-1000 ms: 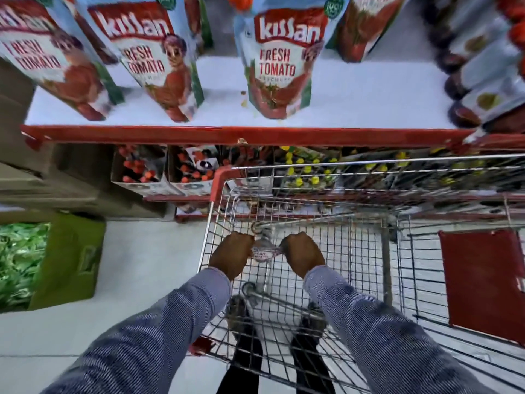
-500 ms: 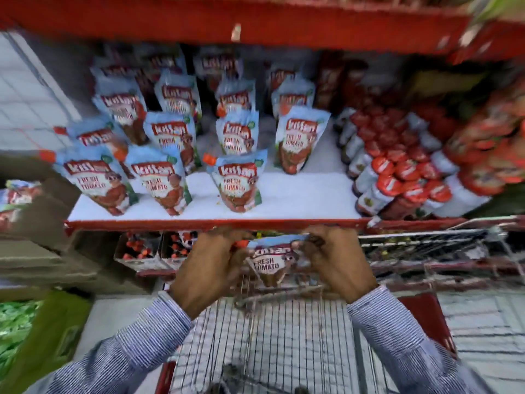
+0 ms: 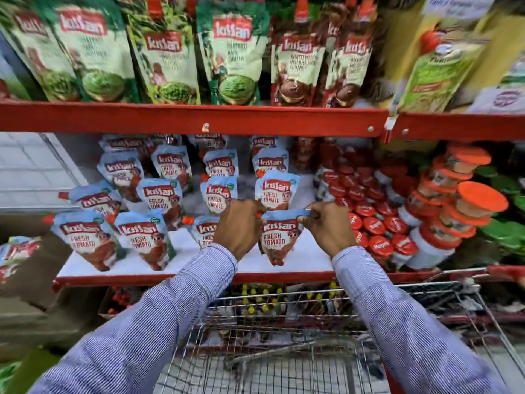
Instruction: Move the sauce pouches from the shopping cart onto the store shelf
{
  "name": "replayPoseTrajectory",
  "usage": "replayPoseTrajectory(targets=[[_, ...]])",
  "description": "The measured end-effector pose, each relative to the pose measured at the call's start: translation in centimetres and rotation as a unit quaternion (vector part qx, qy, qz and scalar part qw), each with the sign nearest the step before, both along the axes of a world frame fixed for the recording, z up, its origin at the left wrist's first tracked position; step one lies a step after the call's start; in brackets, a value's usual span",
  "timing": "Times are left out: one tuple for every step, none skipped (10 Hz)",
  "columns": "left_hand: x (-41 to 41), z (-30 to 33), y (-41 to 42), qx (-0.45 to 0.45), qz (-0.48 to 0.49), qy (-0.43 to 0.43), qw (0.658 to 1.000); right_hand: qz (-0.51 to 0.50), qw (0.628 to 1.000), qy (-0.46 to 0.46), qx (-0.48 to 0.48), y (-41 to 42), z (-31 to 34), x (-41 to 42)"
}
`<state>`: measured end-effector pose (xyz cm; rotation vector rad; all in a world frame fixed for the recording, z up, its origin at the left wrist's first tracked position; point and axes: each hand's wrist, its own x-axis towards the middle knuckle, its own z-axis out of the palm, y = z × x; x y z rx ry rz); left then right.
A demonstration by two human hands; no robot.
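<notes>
Pouch [image 3: 275, 240] spout behind left hand [image 3: 240, 226]

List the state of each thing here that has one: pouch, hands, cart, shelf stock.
Blue Kissan fresh tomato pouch: upright, base at the white shelf, held by its top corners.
Left hand: pinching the pouch's left corner by the orange spout.
Right hand: pinching its right top corner.
Wire shopping cart: no pouches visible inside.
Shelved blue tomato pouches: standing, some leaning.
Red-capped bottles: tilted.
</notes>
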<state>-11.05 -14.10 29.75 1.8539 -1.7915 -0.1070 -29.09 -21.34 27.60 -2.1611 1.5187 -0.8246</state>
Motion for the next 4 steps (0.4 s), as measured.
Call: replayPoseTrajectory(targets=[[-0.1,-1.7,-1.4,0.021,0.013,-0.001,1.0,-0.008,1.0,0.013,0.028,-0.9,-1.1,0.5],[-0.2,-2.7,-1.9,0.02,0.014,-0.005,1.0,-0.01,0.998,0.015,0.052,-1.3,-1.7,0.5],[-0.5,-1.4,-1.9,0.019,-0.002,0.015,1.0,-0.004,0.995,-0.012,0.095,-1.8,-1.6,0.5],[-0.5,0.1,-1.0,0.008,0.009,0.02,1.0,-0.013,0.996,-0.064,0.066,-0.5,-0.5,-1.0]])
